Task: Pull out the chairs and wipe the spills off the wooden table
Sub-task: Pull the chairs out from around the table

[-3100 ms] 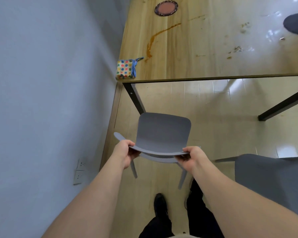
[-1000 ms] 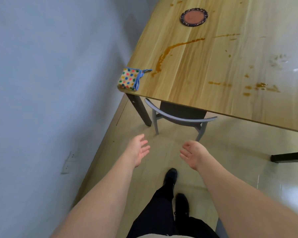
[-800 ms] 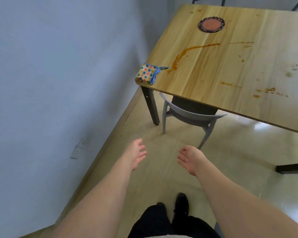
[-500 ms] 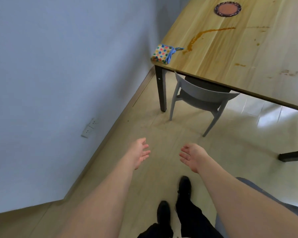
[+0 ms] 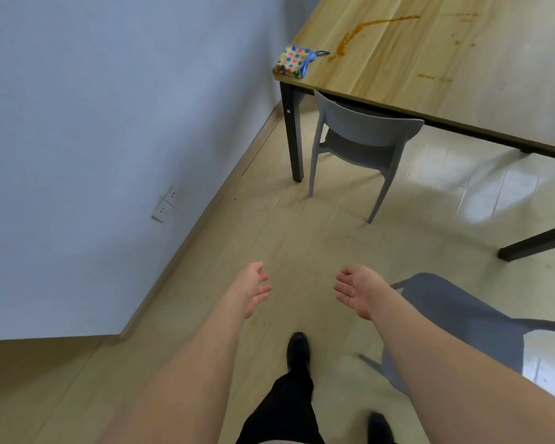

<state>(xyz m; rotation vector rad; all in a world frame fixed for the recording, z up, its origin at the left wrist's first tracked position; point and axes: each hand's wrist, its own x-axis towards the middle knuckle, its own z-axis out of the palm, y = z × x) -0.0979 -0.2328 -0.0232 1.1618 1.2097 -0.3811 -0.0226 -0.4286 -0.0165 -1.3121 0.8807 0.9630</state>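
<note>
Two hands hang out in front of the person, both empty with fingers loosely spread: the left hand (image 5: 250, 288) and the right hand (image 5: 354, 288) face each other palm to palm, well short of the worktop (image 5: 430, 75) and touching nothing. Below them a black shoe (image 5: 298, 350) stands on the pale floor (image 5: 269, 225). Just right of the right hand, still well clear of the worktop, stands a grey chair (image 5: 455, 315), partly hidden by the forearm. Further on, a second grey chair (image 5: 362, 136) sits with its seat tucked under the worktop's near edge, its backrest just outside that edge and its rear legs on the floor, close beside the worktop's dark corner leg (image 5: 293, 136). On the worktop's near left corner lies a folded polka-dot cloth (image 5: 292, 63) with a blue loop, right at the edge. Beyond the cloth an orange-brown spill streak (image 5: 366, 27) runs across the wooden surface, and smaller brown spots (image 5: 433, 77) lie to its right, nearer the worktop's front edge. Left of the worktop rises a blue-grey wall (image 5: 109, 123) carrying a white socket plate (image 5: 167, 204) low down
</note>
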